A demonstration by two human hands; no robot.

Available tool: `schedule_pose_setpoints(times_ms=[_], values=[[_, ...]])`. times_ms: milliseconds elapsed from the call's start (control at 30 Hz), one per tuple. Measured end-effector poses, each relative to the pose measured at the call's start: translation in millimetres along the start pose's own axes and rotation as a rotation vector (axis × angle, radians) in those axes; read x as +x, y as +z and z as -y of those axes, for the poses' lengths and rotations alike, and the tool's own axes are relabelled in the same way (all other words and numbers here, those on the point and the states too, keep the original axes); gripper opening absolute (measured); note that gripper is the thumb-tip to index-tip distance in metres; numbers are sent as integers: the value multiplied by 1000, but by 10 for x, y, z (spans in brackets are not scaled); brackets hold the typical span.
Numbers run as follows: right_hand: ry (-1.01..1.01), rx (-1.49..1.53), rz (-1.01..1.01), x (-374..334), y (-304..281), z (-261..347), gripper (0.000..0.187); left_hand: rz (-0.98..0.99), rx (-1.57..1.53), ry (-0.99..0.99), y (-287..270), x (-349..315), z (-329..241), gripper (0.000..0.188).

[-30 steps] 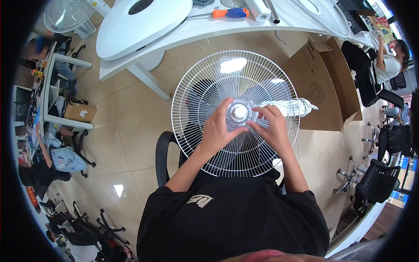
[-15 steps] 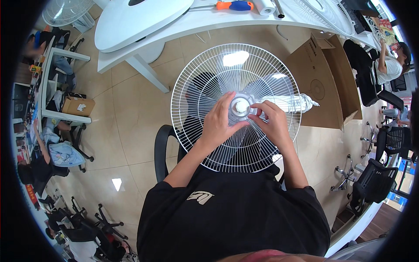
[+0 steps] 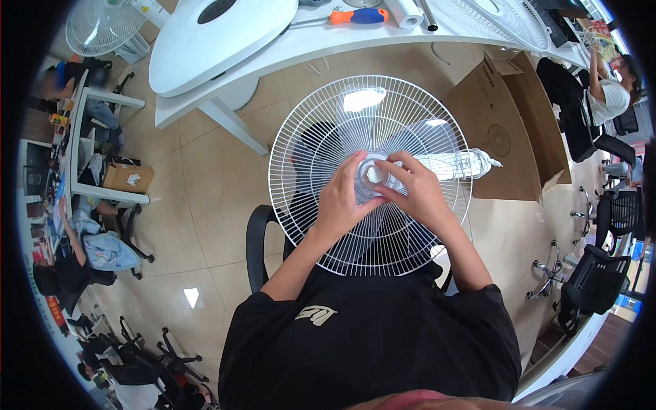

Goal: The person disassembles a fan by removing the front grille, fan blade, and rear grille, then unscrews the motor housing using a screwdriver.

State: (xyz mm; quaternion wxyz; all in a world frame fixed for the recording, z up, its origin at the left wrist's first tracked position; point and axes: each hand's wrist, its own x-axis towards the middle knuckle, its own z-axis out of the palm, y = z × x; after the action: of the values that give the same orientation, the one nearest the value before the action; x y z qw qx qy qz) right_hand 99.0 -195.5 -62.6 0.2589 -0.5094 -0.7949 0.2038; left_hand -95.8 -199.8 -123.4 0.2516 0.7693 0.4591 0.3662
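A round white wire fan grille (image 3: 311, 147) with see-through blades (image 3: 437, 137) behind it rests over my lap. At its middle is a clear round hub (image 3: 374, 176) with a white centre. My left hand (image 3: 339, 195) curves round the hub's left side, thumb low and fingers above. From the right, my right hand (image 3: 418, 188) closes on the hub with bent fingers and thumb, the tips of both thumbs close together. To the right, the fan's white neck (image 3: 451, 166) sticks out past the rim, ending in a coiled white cord (image 3: 484, 162).
An open cardboard box (image 3: 478, 137) stands on the floor at right. Ahead, a white table (image 3: 273, 60) holds a white fan base (image 3: 212, 41), an orange-and-blue screwdriver (image 3: 359, 16) and another grille (image 3: 509, 24). A black chair armrest (image 3: 257, 246) is at my left. People sit farther off on both sides.
My right hand has moved left and its fingers have come further over the hub. My left hand stays round the hub. The view has shifted slightly.
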Motion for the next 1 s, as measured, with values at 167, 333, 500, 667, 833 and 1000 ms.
schedule_pose_setpoints(times_ms=[167,333,500,667,833,1000], values=[[-232,-71,45,126,78,-131,40,-47,65,17,51,-82,72,100],[-227,11,160,123,136,-196,39,22,65,-22,69,-81,33,104],[-161,-3,116,84,177,-125,35,-56,101,24,83,-100,67,105],[-143,-1,6,48,310,-166,35,-32,78,15,86,-70,89,103],[-127,-17,-64,17,376,-156,35,-30,68,33,91,-55,113,100],[-113,-19,-84,11,400,-150,34,-37,68,19,96,-49,91,99]])
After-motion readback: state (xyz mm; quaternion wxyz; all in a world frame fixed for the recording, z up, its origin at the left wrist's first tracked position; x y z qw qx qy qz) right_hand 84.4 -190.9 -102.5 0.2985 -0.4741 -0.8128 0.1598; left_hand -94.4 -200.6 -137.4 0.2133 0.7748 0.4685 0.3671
